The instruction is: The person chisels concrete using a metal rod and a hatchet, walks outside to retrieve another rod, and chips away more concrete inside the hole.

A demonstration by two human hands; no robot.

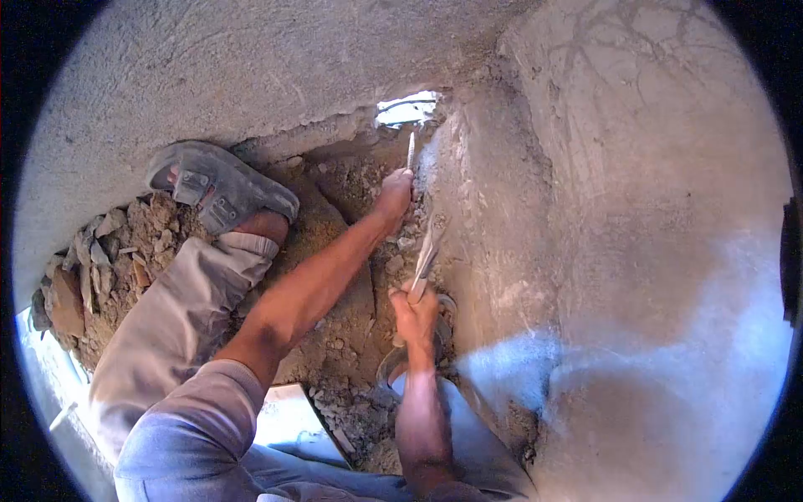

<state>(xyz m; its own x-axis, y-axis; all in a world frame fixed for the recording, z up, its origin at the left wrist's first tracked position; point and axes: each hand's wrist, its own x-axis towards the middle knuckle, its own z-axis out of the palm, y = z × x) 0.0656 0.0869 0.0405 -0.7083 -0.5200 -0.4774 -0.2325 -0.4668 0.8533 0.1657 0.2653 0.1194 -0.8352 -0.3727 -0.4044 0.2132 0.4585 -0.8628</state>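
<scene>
My left hand [394, 197] is closed around a thin metal chisel [411, 151], whose tip points up toward a small bright hole [407, 110] at the foot of the wall. Lower down, my right hand [416, 316] grips the handle of a hammer [428, 253]. The hammer slants upward, its head somewhat blurred, a little below and right of my left hand and apart from the chisel. Broken rubble and soil lie under both hands.
A rough plastered wall [276, 67] rises ahead, and another wall [636, 209] stands on the right. Broken stones [92, 268] are heaped at left beside my sandalled foot [222, 186]. A pale flat board or tile [293, 425] lies near my legs.
</scene>
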